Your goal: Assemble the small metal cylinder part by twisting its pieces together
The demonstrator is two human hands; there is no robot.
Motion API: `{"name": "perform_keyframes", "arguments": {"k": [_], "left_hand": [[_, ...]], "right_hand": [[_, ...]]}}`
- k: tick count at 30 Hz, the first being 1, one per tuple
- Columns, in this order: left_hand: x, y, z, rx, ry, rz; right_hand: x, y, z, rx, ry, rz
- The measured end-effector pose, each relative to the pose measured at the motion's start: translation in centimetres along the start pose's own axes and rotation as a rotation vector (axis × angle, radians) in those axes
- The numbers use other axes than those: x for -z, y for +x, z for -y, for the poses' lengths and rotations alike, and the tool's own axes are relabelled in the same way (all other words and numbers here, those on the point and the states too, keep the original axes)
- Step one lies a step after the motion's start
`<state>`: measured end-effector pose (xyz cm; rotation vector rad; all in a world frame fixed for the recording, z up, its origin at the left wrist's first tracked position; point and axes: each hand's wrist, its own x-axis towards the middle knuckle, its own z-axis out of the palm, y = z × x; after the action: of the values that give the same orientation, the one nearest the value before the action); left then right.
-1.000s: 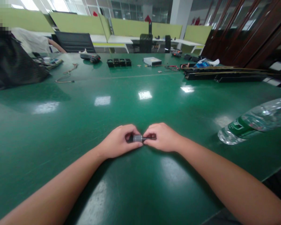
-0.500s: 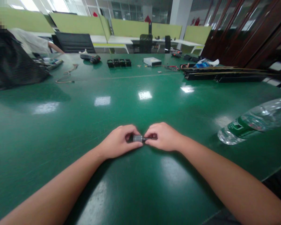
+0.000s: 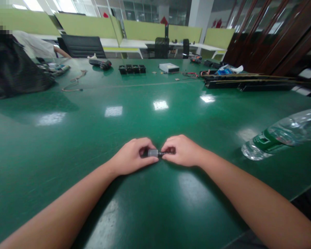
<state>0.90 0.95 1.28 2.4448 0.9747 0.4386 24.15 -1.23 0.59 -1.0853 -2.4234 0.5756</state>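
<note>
Near the centre of the green table point(image 3: 134, 114), a small grey and black cylindrical object point(image 3: 152, 153) lies between my two hands. My left hand point(image 3: 134, 155) is closed around its grey, thicker part, thumb below and fingers above. The thumb and fingers of my right hand point(image 3: 180, 151) pinch its thin dark right end, which runs back into the palm. The fingertips of the two hands are a small gap apart. What exactly the object is, I cannot make out.
A clear bottle with a green label point(image 3: 271, 140) lies at the right. Along the far side are a black four-part block point(image 3: 132, 69), a silver box point(image 3: 169, 67), a cable point(image 3: 75, 83) and long black strips point(image 3: 223, 83). A person's arm point(image 3: 62, 52) shows at the far left.
My right hand has shifted very slightly to the right along the thin dark end. My left hand keeps its hold almost unmoved.
</note>
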Motion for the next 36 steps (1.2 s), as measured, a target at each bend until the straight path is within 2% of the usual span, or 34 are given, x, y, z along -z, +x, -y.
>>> {"name": "perform_keyframes", "arguments": {"k": [18,36], "left_hand": [[0.0,-0.1,0.2,-0.016,0.006,0.007],[0.1,-0.2,0.1,0.018,-0.020,-0.008]], "right_hand": [[0.5,-0.2,-0.2,-0.025,0.025,0.022],[2.6,-0.9,-2.7,-0.146,0.084,0.082]]}}
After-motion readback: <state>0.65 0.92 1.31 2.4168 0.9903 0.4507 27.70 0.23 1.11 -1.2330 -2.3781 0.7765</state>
